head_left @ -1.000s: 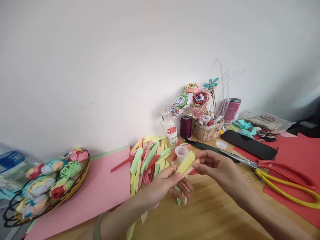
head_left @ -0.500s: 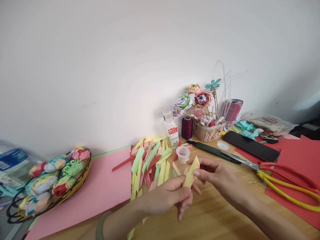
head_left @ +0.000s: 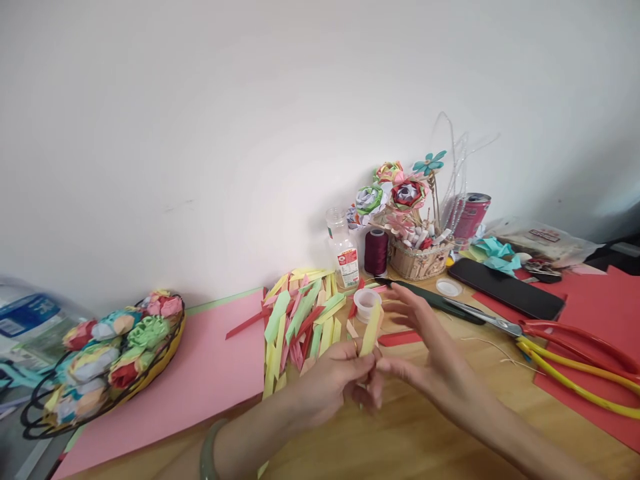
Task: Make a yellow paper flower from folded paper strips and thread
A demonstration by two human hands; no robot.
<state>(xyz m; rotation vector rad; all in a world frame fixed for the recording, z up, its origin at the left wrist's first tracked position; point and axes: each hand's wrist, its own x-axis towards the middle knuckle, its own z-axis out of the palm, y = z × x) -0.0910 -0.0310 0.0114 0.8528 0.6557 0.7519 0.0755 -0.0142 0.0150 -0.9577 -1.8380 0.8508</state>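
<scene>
In the head view, my left hand (head_left: 345,367) gripped a strip (head_left: 371,332) of yellow paper by its near end, pinched between thumb and fingers, with a peach edge showing along its right side. The strip lay between my two hands, above the table (head_left: 400,440); its long axis ran away from me, leaning a little to the right, and its free end pointed towards the cup (head_left: 356,305).

My left hand was the nearer, being on the paper itself. My right hand (head_left: 435,347) was open just right of the strip, fingers spread and reaching past its free end, thumb towards my left fingertips; I could not tell whether the two hands touched. The pile (head_left: 303,320) of cut paper lay beyond my left hand, and the scissors (head_left: 505,324) lay to the right of my right hand.

As for writing, the bottle (head_left: 346,257) bore a red and white label whose print was too small to read. The can (head_left: 471,217) was pink, its lettering illegible. The bag (head_left: 545,241) had a dark label with pale marks, and the blue label (head_left: 30,313) at far left was too blurred to make out.
</scene>
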